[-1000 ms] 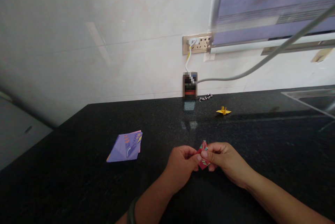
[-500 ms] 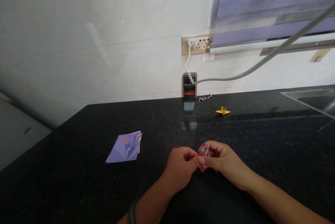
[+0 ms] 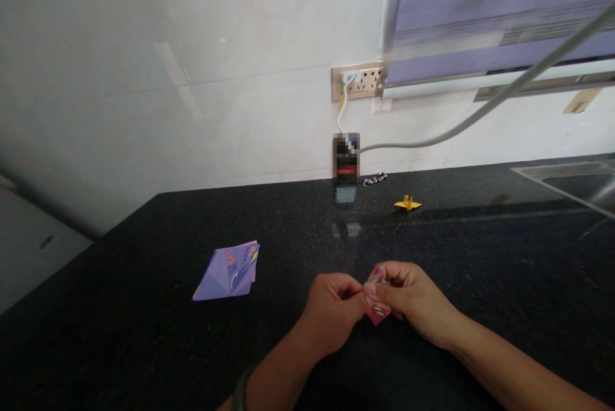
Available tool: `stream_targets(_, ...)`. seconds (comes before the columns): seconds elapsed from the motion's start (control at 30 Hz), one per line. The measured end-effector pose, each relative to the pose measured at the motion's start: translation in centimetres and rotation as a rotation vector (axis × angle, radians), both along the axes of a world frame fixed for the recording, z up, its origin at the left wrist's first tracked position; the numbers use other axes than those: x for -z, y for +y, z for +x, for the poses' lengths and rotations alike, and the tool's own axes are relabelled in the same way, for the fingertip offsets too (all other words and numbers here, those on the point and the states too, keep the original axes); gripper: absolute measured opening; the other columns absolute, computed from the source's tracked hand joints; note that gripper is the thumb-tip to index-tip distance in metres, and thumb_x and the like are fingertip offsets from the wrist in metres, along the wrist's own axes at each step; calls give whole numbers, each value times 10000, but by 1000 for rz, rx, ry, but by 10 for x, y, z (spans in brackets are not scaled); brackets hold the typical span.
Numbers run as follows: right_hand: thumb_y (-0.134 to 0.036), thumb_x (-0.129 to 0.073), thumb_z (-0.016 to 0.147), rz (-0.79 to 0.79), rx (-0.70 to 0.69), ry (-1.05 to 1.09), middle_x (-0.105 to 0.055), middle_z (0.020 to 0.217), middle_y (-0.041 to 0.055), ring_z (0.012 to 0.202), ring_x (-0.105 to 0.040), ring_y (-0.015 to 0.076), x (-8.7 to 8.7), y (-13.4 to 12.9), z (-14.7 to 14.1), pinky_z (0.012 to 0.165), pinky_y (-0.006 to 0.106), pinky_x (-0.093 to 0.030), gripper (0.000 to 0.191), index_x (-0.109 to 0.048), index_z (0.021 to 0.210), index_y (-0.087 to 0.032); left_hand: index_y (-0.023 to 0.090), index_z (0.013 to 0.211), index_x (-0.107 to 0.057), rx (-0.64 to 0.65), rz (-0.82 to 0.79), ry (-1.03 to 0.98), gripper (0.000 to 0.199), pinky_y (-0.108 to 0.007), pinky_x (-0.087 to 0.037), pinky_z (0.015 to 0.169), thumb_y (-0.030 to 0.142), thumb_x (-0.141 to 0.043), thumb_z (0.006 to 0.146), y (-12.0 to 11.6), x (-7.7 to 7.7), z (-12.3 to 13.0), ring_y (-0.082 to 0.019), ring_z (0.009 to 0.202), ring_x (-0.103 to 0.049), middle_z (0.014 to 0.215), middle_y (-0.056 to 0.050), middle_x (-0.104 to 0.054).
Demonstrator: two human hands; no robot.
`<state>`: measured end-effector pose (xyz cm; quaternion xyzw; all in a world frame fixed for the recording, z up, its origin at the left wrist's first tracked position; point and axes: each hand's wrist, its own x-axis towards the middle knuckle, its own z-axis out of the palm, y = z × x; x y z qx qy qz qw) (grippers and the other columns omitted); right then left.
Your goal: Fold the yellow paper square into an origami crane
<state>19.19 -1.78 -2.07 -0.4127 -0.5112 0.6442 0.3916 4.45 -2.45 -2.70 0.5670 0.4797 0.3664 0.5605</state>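
Observation:
A small folded red paper with green and white markings is held just over the dark counter. My left hand pinches its left side between thumb and fingers. On the right side my right hand grips it, the thumb lying across the front and the fingers behind. The thumbs nearly touch, and part of the paper is hidden by them. Purple patterned paper sheets lie to the left of my hands, a pink edge showing beneath. Beyond my right hand sits a yellow folded paper bird.
A phone-like device, its surface pixelated, leans on the wall with cables at its top. Beside it lies a beaded strand. Wall sockets are above. A sink edge is at the right of the black counter.
The red paper has turned in my fingers, and more of its lower point shows. My right thumb is slightly higher on it. The whole view has shifted slightly.

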Motion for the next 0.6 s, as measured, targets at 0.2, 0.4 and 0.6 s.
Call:
stream_targets(0.2,-311,-639,694,-5,31,38,-535,463,-25,400,-411,45,2,-2,-2,394,169,-276,245,-570,560,-117,120,564,-592,3,-16,-52,150,-214,-327,464,249,-595,641,-1,0,2,-86,453,-430,495,-1,-543)
stream_targets(0.4,-319,-539,789,10,88,80,-499,467,-32,391,-352,39,9,3,2,372,172,-227,267,-571,607,-126,112,664,-615,29,-69,-122,214,-227,-379,500,316,-562,697,3,-1,1,-101,483,-477,548,-23,-573)
stream_targets(0.6,-298,-608,740,45,90,26,-524,537,-44,405,-392,36,9,4,3,368,155,-262,157,-583,772,-146,123,638,-638,-10,32,-48,209,-213,-358,503,310,-564,699,3,1,-1,-107,506,-484,532,-9,-567)
